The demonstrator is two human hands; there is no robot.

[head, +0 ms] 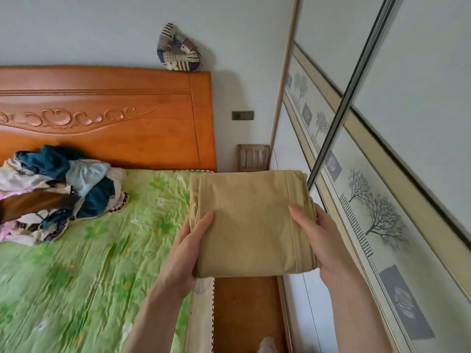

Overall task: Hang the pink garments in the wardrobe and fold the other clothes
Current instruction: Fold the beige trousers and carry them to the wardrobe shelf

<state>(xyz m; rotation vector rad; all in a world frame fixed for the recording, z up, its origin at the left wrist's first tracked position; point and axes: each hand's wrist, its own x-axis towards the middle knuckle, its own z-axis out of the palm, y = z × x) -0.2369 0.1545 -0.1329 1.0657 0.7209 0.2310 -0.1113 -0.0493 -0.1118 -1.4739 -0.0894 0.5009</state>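
A tan garment (pixel 251 220), folded into a thick rectangle, is held up over the right edge of the bed. My left hand (pixel 190 253) grips its left side with the thumb on top. My right hand (pixel 322 240) grips its right side the same way. A heap of unfolded clothes (pixel 58 189) in teal, pale blue, white, floral and a bit of pink lies at the bed's left near the headboard. The wardrobe (pixel 382 174) with sliding panelled doors runs along the right; its doors look closed.
The bed has a crumpled green sheet (pixel 89 276) and an orange wooden headboard (pixel 114 118). A patchwork fabric item (pixel 178 48) sits on the headboard's top. A small wooden chair (pixel 253 157) stands in the corner. A narrow wood floor strip (pixel 244 314) separates bed and wardrobe.
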